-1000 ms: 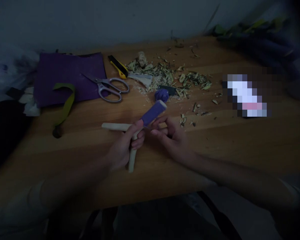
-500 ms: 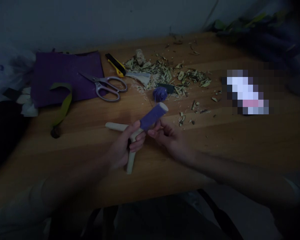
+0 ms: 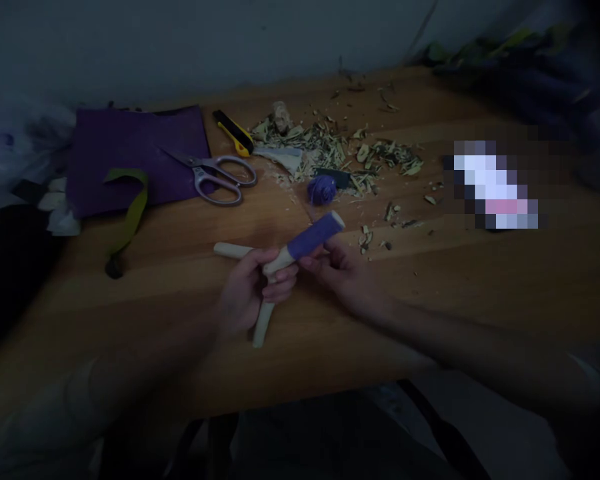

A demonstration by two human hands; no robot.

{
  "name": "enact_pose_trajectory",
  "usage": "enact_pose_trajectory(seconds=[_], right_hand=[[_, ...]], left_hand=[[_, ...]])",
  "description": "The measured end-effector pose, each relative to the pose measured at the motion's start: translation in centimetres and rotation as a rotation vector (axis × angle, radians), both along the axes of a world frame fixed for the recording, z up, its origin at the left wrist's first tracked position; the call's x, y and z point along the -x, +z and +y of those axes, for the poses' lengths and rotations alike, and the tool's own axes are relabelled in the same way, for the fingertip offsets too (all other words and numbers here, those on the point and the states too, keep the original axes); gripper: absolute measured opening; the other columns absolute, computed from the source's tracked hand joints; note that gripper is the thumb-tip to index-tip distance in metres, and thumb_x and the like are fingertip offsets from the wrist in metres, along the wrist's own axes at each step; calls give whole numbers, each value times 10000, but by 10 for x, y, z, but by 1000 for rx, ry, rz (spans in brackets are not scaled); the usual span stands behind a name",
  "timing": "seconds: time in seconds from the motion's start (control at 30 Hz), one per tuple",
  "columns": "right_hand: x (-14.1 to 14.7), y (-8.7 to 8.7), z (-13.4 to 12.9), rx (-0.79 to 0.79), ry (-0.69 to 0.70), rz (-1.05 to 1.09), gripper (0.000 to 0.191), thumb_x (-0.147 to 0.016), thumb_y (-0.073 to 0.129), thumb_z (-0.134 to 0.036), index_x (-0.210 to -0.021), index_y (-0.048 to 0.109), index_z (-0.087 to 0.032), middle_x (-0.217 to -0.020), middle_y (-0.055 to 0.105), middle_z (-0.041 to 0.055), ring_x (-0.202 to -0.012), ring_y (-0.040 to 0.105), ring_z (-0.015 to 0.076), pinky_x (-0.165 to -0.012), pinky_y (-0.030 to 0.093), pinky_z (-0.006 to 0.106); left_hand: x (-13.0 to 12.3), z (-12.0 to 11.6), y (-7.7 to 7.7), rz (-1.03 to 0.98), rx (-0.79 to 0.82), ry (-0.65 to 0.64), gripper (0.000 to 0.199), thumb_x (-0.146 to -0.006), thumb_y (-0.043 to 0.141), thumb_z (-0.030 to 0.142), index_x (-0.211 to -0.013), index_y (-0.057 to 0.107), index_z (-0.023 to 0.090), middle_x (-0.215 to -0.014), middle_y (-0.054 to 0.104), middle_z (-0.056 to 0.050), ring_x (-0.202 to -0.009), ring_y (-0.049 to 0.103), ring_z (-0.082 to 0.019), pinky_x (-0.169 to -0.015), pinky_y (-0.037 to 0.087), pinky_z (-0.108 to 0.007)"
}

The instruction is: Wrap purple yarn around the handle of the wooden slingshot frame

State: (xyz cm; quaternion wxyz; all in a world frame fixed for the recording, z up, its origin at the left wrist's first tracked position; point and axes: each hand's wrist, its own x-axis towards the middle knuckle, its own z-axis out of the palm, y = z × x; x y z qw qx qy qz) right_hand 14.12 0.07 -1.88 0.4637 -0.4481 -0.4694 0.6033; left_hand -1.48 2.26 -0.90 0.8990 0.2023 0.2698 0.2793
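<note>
My left hand [image 3: 243, 287] is closed around the bare junction of a peeled forked stick [image 3: 277, 263]. Two pale prongs stick out past the hand, one to the left and one toward me. The thick handle, covered with a purple wrap [image 3: 315, 237], points up and to the right. Against the underside of the wrap is my right hand [image 3: 347, 270], thumb and fingers pinched together; what they hold, if anything, is hidden. Just beyond the handle lies a ball of purple cord [image 3: 322, 190], from which a thin strand seems to run down toward the handle.
Scissors [image 3: 220, 175] lie partly on a purple sheet [image 3: 130, 147], with a green strap [image 3: 137, 200] beside them. A yellow and black utility knife [image 3: 234, 133] is near scattered wood shavings [image 3: 325, 143]. At the right, a pixelated object [image 3: 495, 183] rests on the wooden table [image 3: 455, 280].
The handle has shifted slightly right and down. My left thumb now lies lower on the bare wood, away from the wrap's edge. My right hand stays close under the wrap.
</note>
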Motion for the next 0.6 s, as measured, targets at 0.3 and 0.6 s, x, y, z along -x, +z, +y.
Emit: enact_pose_trajectory(seconds=[0.3, 0.6], right_hand=[[1, -5, -1, -56, 1, -99, 118, -753, 581, -290, -824, 533, -209, -728, 579, -14, -688, 536, 130, -659, 434, 283], [-35, 11, 26, -101, 455, -230, 65, -767, 579, -231, -787, 620, -185, -720, 597, -33, -666, 537, 91, -618, 413, 233]], left_hand=[[4, 4, -2, -65, -33, -156, 228, -800, 435, 310, -757, 559, 123, -441, 255, 90, -329, 120, -18, -302, 121, -137], [15, 13, 5, 80, -25, -465, 250, -769, 490, 376, -641, 461, 162, -449, 251, 88, -332, 110, -7, -304, 53, -139]])
